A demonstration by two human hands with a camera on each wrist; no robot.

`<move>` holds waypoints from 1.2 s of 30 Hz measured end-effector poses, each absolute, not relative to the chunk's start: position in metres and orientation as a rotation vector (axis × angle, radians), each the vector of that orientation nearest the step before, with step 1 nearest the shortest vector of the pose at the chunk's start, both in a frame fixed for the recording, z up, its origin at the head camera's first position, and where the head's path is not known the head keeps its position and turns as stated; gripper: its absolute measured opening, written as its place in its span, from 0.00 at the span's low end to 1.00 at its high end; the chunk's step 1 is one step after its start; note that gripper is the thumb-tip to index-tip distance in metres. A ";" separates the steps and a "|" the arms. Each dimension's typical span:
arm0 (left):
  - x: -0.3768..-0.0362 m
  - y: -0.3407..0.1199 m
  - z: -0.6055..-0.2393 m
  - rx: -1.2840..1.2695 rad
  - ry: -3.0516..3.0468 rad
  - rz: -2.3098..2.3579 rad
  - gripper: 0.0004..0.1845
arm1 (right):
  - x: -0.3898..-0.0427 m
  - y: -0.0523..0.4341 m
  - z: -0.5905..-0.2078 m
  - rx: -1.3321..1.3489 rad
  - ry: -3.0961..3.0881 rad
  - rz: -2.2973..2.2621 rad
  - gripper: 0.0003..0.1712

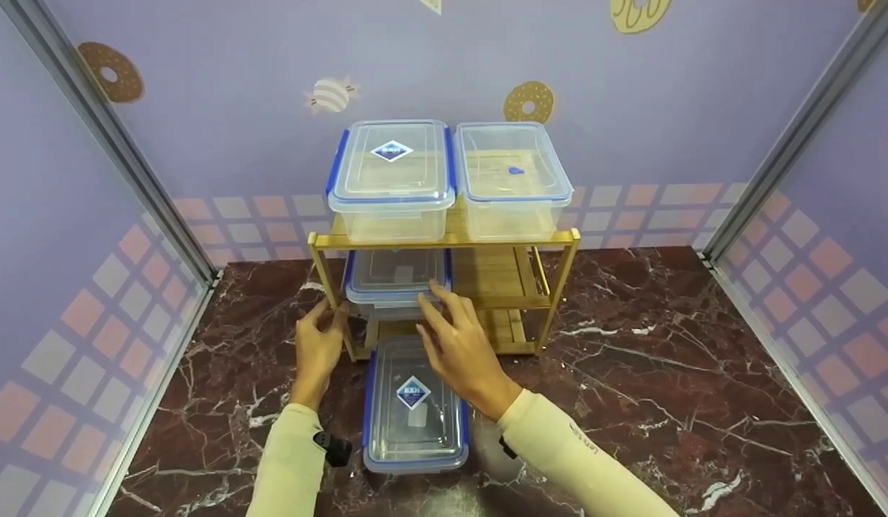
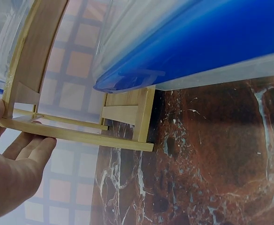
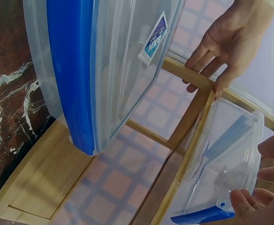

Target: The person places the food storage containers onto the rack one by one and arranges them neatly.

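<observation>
A wooden rack carries clear plastic boxes. My left hand grips its left front post, thumb on one side and fingers on the other, as the left wrist view shows. On the middle shelf, at the left, sits a lidded box with blue clips. My right hand touches that box's front right end with extended, spread fingers. Another lidded box, with blue side clips and a diamond label, lies on the marble-patterned surface in front of the rack, between my forearms.
On the top shelf stand a labelled box with blue clips and, to its right, a second clear box with a small blue piece showing through it. Patterned walls enclose the back and both sides of the dark red surface.
</observation>
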State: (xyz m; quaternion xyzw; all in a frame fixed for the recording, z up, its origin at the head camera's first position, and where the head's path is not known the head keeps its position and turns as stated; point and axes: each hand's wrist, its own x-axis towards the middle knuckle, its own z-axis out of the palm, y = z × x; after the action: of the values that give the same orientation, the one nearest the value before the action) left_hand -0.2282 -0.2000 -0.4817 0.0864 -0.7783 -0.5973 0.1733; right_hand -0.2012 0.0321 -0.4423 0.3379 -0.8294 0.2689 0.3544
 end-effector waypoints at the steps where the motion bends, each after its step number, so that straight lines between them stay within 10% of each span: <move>1: -0.228 -0.200 -0.482 0.244 -2.207 -1.697 0.19 | -0.201 0.032 -0.443 0.874 -2.153 0.688 0.25; 36: -0.226 -0.200 -0.482 0.228 -2.202 -1.718 0.19 | -0.193 0.079 -0.455 0.813 -2.281 0.989 0.44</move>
State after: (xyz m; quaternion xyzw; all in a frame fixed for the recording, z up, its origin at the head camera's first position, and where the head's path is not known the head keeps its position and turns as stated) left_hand -0.2263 -0.2003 -0.4815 0.0803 -0.7746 -0.6041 0.1688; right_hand -0.1929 0.0794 -0.4553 0.3002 -0.8420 0.3652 0.2598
